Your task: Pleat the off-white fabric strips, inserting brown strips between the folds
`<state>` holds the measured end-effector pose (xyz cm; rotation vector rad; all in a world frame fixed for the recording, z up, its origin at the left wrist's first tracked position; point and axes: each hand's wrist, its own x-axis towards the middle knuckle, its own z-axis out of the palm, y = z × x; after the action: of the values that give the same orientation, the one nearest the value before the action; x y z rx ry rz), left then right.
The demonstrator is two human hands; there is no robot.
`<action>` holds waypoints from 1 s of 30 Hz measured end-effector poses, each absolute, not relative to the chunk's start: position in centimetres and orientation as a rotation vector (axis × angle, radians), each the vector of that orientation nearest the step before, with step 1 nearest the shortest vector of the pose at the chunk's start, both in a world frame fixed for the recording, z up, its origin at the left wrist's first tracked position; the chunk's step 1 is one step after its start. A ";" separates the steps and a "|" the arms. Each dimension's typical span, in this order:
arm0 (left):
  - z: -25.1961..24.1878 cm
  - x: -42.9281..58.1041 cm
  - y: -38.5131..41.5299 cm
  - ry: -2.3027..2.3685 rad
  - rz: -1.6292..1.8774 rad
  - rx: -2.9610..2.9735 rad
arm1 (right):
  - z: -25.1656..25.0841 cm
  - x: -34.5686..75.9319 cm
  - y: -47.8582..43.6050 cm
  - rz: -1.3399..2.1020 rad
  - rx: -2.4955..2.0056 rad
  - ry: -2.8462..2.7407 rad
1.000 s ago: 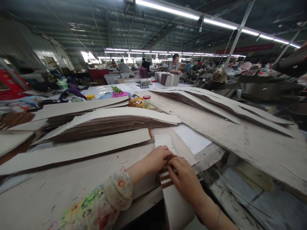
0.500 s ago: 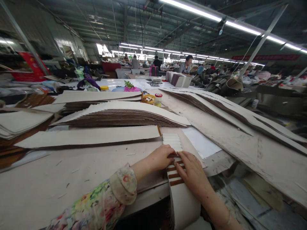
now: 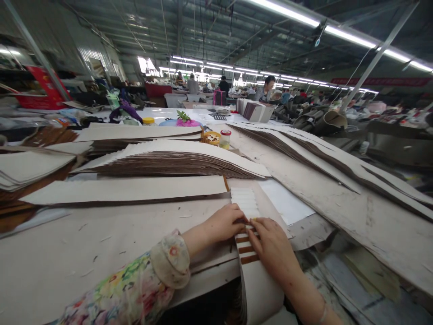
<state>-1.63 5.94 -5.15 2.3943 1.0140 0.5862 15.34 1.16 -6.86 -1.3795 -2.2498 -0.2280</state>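
Observation:
A staggered stack of white-backed strips runs over the table's near edge and hangs down, curved. Brown bands cross its upper part, alternating with white, and beyond my hands white ridges continue up the stack. My left hand is closed, its thumb and fingertips pinching the edge of one strip. From the right, my right hand meets it with bent fingers pressed on the same edge, the thumb lying over the brown bands. The fingertips partly hide the edge between them. A small yellowish spot shows beside the right fingertips.
To the left lie a flat strip pile and a fanned pile. Behind them stand a yellow tub and a red-lidded jar. Long strips lie at the right. A person is farther back.
Both hands stay at the same edge, with the fingers shifting only slightly. The yellowish spot has come into view by the right fingertips. The whole view has moved a little.

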 end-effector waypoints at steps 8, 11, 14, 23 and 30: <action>-6.4 -3.5 5.7 1.059 0.692 2.172 | -7.0 15.2 1.6 -0.138 -1.314 -2.288; -6.5 -3.3 5.6 1.031 0.724 2.166 | -6.8 15.1 1.8 -0.033 -1.322 -2.356; -6.5 -3.3 5.6 0.988 0.756 2.181 | -6.4 15.1 1.8 0.049 -1.322 -2.413; -6.1 -3.9 4.8 0.950 0.663 2.458 | -6.0 14.9 1.6 -0.010 -1.286 -2.477; -6.6 -5.5 3.9 0.947 0.521 2.744 | -5.7 15.0 1.1 -0.202 -1.322 -2.452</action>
<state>-5.55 3.94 -6.61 2.7437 0.9471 0.5211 14.99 1.07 -5.74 -1.3225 -2.4515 -0.2023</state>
